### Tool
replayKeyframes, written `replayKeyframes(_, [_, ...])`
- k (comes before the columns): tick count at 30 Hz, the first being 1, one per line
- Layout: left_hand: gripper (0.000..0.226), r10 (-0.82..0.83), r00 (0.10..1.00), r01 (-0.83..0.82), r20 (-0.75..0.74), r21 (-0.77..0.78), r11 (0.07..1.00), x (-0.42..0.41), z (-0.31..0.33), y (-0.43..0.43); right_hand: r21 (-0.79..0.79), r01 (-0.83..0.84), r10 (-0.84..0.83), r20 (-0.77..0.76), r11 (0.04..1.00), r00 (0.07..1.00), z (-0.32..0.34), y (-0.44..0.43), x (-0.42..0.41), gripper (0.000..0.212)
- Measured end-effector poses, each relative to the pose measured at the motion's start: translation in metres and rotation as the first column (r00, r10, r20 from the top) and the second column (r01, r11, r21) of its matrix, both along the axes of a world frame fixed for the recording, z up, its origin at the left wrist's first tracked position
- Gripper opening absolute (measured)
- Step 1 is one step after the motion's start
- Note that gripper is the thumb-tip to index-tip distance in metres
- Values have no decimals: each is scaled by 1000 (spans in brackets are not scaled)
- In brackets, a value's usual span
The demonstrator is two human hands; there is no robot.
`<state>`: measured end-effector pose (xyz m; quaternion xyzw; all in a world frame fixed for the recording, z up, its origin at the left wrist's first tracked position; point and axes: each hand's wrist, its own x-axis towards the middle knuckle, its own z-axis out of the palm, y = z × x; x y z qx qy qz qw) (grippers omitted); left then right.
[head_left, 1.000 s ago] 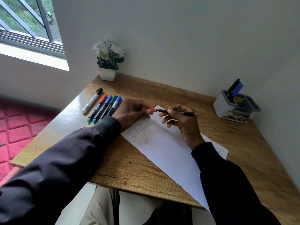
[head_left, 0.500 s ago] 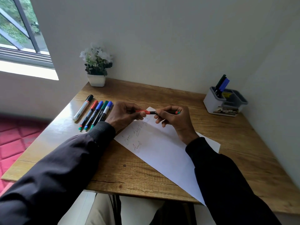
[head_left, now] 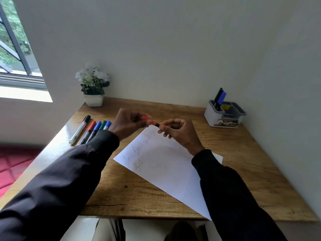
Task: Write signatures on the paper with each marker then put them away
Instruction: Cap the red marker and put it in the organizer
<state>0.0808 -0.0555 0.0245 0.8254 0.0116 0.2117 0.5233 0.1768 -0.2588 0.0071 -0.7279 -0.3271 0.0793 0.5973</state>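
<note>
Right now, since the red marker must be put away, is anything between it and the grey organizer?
Nothing visible. The red-capped marker, held by the left hand and right hand above the paper, has only bare wooden desk between it and the desk organizer at the right rear.

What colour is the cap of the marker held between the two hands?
Red. The cap, pinched by the left hand, shows best in the head view.

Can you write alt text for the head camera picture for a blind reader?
A left hand and right hand hold a red-capped marker above a scribbled paper on a wooden desk. Five markers lie at left.
</note>
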Motion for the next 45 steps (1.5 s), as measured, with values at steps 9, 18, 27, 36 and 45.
replayKeyframes(9, [22,-60,991,68,-120,66,996,20,-27,-5,-7,224,-222,-150,975,963,4,-16,20,16])
replayKeyframes(18, [40,-64,981,96,-185,170,981,34,-41,-2,116,377,-359,-146,919,922,11,-42,57,20])
replayKeyframes(27, [34,-64,992,62,-108,-21,998,40,-45,7,119,645,-655,69,755,753,46,-80,117,16])
replayKeyframes(36, [31,38,996,-47,-77,-122,991,41,-43,5,94,777,-780,158,623,606,69,-113,153,13])
replayKeyframes(45, [31,35,998,-42,-57,-125,991,40,-45,5,-67,780,-763,167,623,624,44,-103,150,20])
